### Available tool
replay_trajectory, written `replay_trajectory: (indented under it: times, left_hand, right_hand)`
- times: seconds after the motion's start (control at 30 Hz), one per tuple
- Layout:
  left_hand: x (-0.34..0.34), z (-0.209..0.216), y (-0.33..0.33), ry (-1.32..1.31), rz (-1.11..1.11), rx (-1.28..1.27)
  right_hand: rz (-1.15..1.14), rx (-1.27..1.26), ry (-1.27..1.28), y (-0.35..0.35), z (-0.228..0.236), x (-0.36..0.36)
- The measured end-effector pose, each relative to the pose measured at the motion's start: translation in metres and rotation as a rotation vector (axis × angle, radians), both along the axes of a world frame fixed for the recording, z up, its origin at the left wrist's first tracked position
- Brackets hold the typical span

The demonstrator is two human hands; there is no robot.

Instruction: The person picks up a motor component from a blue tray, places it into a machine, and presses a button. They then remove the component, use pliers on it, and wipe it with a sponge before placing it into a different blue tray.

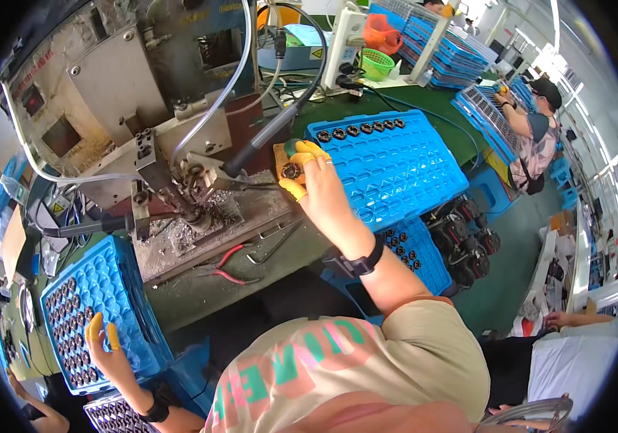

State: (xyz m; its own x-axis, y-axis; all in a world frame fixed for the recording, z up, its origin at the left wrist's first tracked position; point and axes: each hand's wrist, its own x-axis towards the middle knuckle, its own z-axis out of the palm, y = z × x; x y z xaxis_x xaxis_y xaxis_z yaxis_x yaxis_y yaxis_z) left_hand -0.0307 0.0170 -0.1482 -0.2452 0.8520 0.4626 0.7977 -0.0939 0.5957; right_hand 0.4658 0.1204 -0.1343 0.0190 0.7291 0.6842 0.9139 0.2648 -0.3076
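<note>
While the right hand (312, 173) grips a round part (292, 171), handle by the rim

Part: dark, ring-like, just off the left edge of the right tray (403, 177), between that tray and the machine (118, 79). Right hand closed on it with yellow-covered fingers; one face shows. Fine detail too small to read.

Judged step: passing a single part between machine and tray. For good results, pinch the outer rim and leave the centre uncovered, so the face can be checked and the fingers have room at the pocket.

Right tray: blue, on the worktop (179, 307) toward its right end. One row of parts (353, 130) runs along the tray's far edge; pockets toward its near edge are bare. If setting down there, seat the part flat, then let go straight upward to spare its neighbours.

Left hand (109, 355): fingers parted, no part visible between them, over the left tray (118, 278), close to the loaded columns (69, 325) along that tray's left edge. Advise lifting one piece at a time.

Machine base: metal shavings (212, 234) around the tooling. Clear the seat before loading; fingers out from under the tool. Red-handled pliers (231, 258) lie near the worktop's near edge; mind the forearm there.
</note>
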Motion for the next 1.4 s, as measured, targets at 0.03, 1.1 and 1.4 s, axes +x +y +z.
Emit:
replay_trajectory:
  times: [0.03, 1.1, 1.4]
  left_hand:
    - [0.007, 0.001, 0.001, 0.057, -0.011, -0.019]
    - [-0.035, 0.105, -0.026, 0.224, 0.008, -0.005]
    - [-0.064, 0.121, 0.042, 0.013, -0.117, -0.297]
  right_hand:
    - [0.117, -0.037, 0.138, -0.003, 0.011, 0.004]
    - [-0.355, -0.265, -0.144, 0.070, -0.019, 0.395]
    - [-0.401, -0.365, -0.297, 0.078, -0.024, 0.416]
